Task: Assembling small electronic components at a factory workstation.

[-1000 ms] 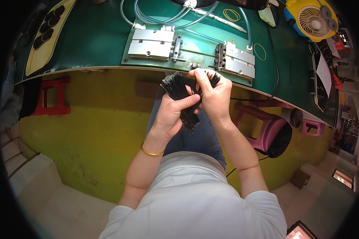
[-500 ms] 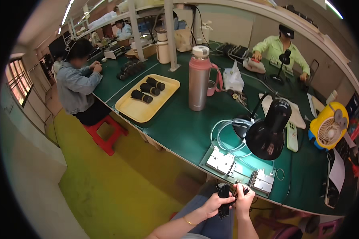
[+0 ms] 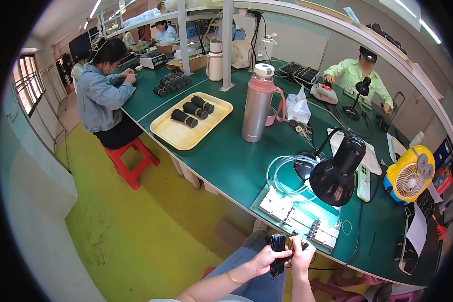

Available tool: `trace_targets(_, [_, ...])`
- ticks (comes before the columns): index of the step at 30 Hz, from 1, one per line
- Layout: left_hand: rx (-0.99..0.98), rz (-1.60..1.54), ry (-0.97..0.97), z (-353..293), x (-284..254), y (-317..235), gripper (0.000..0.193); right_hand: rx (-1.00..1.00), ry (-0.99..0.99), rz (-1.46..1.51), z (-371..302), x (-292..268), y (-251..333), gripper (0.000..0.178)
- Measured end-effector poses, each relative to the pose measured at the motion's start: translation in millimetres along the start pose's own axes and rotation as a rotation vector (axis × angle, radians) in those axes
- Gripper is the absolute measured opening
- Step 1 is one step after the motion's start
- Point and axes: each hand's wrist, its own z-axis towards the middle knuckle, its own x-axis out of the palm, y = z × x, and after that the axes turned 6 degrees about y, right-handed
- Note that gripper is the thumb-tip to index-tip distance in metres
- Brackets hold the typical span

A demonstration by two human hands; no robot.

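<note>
"Where is the black bundle (image 3: 278,243)?"

"In my left grip (image 3: 267,258), which is wrapped around its middle, just short of the counter (image 3: 221,166). My right grip (image 3: 301,257), just to its right, pinches a smaller dark bunch (image 3: 305,245)."

"Which way does it point?"

"Its long axis runs away from me, far end toward the metal fixture (image 3: 294,220)."

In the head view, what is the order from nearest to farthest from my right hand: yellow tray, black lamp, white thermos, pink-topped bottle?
From the right hand:
1. Black lamp, ahead, slightly right.
2. Pink-topped bottle, farther ahead, left.
3. Yellow tray, farther left.
4. White thermos, far back, left.
</note>
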Motion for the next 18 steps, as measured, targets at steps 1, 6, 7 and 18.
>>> trace_targets(1, [0.000, -0.001, -0.003, -0.6, -0.2, 0.7, 0.012, -0.001, 0.002, 0.007, -1.3, 0.7, 0.8, 0.017])
trace_targets(6, [0.004, -0.018, 0.012, -0.8, -0.2, -0.3, 0.013, -0.004, 0.014, 0.026, -2.2, 3.1, 6.3, 0.016])
trace_targets(7, [0.003, -0.024, 0.024, -1.5, 1.0, 0.2, 0.013, -0.005, 0.015, 0.031, -3.7, 2.6, 7.7, 0.016])
trace_targets(18, [0.019, -0.038, 0.025, -1.9, 0.1, -1.7, 0.014, -0.019, -0.004, 0.019, -2.3, 8.3, 7.9, 0.019])
